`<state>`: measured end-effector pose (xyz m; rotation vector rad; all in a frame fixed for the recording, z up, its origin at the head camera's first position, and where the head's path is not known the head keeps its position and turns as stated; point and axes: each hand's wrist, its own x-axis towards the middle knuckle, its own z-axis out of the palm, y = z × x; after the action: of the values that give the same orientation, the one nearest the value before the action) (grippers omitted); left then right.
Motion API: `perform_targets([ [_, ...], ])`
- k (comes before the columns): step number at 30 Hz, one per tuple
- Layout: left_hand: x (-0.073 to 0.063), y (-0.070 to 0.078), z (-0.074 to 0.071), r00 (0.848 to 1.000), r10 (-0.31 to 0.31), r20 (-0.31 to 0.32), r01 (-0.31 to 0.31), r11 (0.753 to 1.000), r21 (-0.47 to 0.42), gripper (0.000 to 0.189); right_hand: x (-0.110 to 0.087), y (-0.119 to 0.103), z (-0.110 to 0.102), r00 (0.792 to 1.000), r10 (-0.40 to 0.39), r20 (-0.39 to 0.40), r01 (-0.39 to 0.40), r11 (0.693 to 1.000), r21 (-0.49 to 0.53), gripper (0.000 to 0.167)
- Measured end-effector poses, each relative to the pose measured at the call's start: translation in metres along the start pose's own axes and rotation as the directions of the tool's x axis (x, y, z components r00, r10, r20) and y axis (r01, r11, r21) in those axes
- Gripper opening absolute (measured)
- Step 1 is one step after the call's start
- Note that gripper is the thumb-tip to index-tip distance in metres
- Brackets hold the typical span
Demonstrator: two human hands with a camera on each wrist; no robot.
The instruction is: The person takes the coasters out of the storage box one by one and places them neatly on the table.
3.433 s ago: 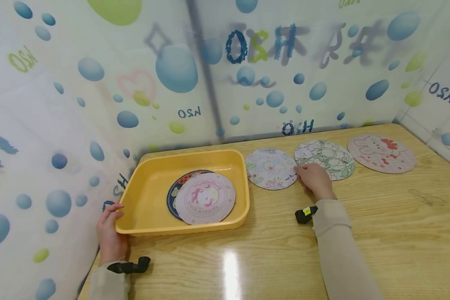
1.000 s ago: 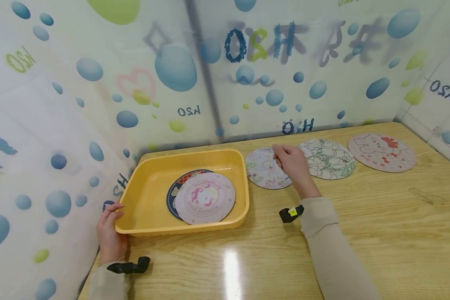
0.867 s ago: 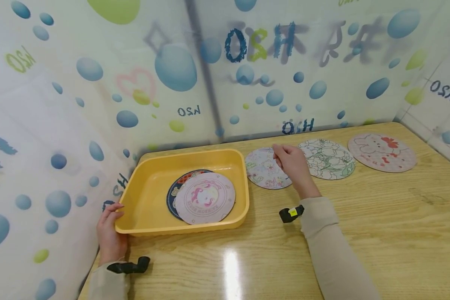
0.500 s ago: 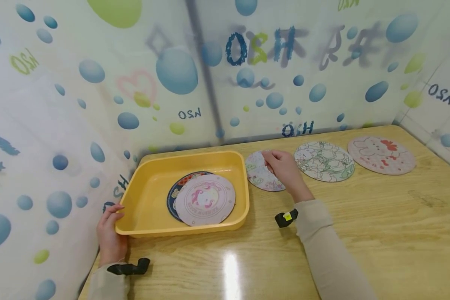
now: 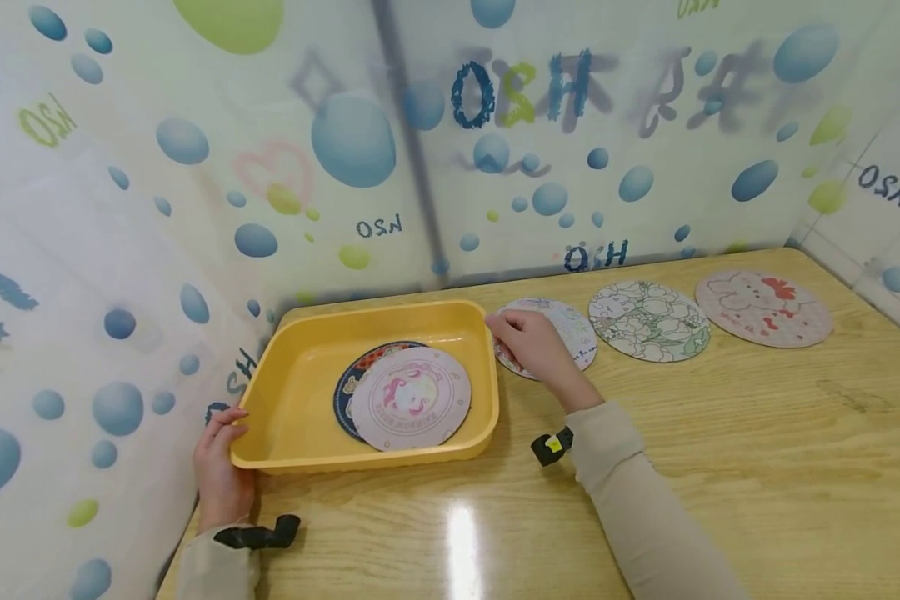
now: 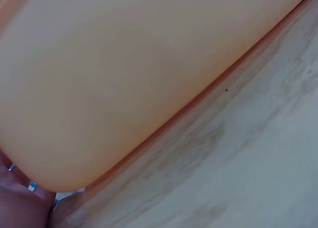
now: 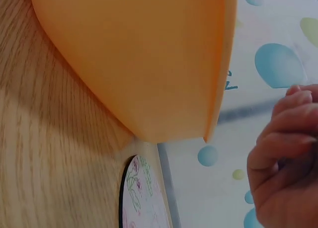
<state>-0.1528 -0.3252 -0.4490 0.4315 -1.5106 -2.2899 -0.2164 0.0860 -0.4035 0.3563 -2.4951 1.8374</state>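
My left hand (image 5: 223, 462) grips the near left corner of a yellow plastic tray (image 5: 288, 383), fingers over its rim. Inside the tray a pink round mat (image 5: 412, 400) overlaps a dark blue round mat (image 5: 345, 396). My right hand (image 5: 536, 346) is beside the tray's right rim, above a pastel floral round mat (image 5: 573, 329) that it partly hides. In the right wrist view the right hand (image 7: 288, 163) has loosely curled fingers and nothing visible in them. The left wrist view shows mostly the tray's outer wall (image 6: 124, 89).
Two more round mats lie to the right in a row: one with green and white flowers (image 5: 648, 321), one pink with a rabbit (image 5: 765, 308). All stands on a wood-grain table (image 5: 570, 533), with a patterned curtain (image 5: 450, 167) close behind and at the left.
My right hand has moved left from between the floral mats to the tray's right rim. The left hand, tray and mats stay where they were.
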Motion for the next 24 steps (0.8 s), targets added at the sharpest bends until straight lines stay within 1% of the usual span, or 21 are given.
perform_targets([
  [4, 0.0, 0.0, 0.001, 1.0, 0.009, 0.005, -0.009, 1.0, -0.019, 0.017, -0.001, -0.002, 0.006, 0.998, 0.02, 0.053, -0.022, 0.999, 0.039, 0.045],
  [7, 0.0, -0.001, 0.001, 1.0, 0.002, 0.001, -0.002, 1.0, -0.01, 0.017, -0.001, -0.003, 0.01, 0.995, 0.035, 0.096, -0.038, 0.999, 0.026, 0.043],
  [11, -0.001, 0.0, 0.001, 1.0, -0.004, -0.01, 0.004, 1.0, -0.006, 0.018, -0.001, -0.004, 0.017, 0.982, 0.025, 0.186, -0.029, 0.999, 0.019, 0.039],
  [14, -0.001, 0.001, 0.002, 1.0, -0.002, -0.01, 0.001, 1.0, -0.014, 0.018, -0.002, -0.006, 0.021, 0.973, 0.005, 0.229, -0.009, 1.0, 0.017, 0.037],
  [20, -0.002, 0.001, 0.003, 1.0, -0.006, -0.012, 0.005, 1.0, -0.023, 0.017, -0.005, -0.01, 0.024, 0.966, 0.002, 0.257, 0.004, 1.0, -0.024, 0.031],
  [23, -0.001, 0.0, 0.003, 1.0, -0.008, -0.016, 0.008, 1.0, -0.017, 0.018, -0.012, -0.026, 0.023, 0.964, 0.007, 0.265, 0.003, 0.999, -0.037, 0.028],
  [24, -0.001, 0.0, 0.003, 1.0, -0.009, -0.016, 0.009, 1.0, -0.014, 0.018, -0.012, -0.026, 0.024, 0.963, 0.008, 0.268, 0.004, 0.999, -0.044, 0.027],
])
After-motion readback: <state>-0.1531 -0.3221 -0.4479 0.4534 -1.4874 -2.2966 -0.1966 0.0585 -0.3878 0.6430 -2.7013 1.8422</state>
